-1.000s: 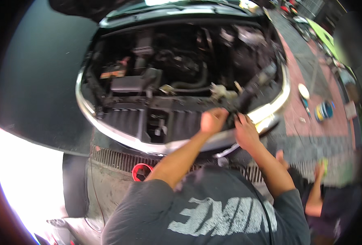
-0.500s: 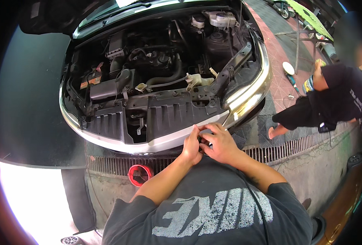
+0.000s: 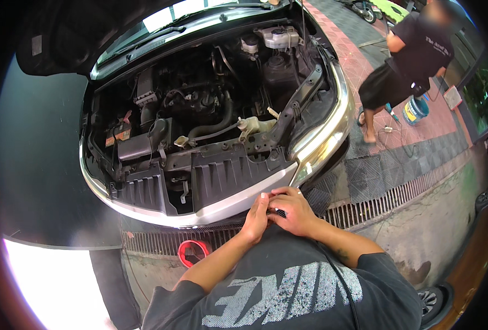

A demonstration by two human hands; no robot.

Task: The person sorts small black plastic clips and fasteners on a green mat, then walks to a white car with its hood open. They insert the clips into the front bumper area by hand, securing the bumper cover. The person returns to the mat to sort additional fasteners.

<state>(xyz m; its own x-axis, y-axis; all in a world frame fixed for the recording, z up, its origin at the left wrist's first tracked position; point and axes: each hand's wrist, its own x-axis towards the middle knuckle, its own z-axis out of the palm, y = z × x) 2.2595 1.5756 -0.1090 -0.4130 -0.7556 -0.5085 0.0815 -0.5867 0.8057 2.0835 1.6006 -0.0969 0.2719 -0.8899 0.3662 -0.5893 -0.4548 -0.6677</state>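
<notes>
My two hands meet just in front of my shirt, close to the car's silver front edge (image 3: pixel 227 204). My left hand (image 3: pixel 256 221) is closed, its thumb pointing up against the fingers of the other. Curled around from the other side, my right hand (image 3: pixel 293 213) pinches a small black thing (image 3: pixel 280 213). Most of that thing is hidden by the fingers, so its kind cannot be made out. Beyond the hands lies the open engine bay (image 3: pixel 200 99), with a black plastic cover (image 3: pixel 227 176) along its front.
A red bucket (image 3: pixel 191 253) stands below the bumper, left of my forearm. A metal floor grate (image 3: pixel 376 205) crosses behind it. At the right, another person (image 3: pixel 403 60) in dark clothes stands near a blue bucket (image 3: pixel 414 111). The raised hood (image 3: pixel 62 38) hangs at the upper left.
The other person has moved farther back and stands more upright; the blue bucket shows on the floor. My hands stay together, lower in view, and the view has shifted slightly.
</notes>
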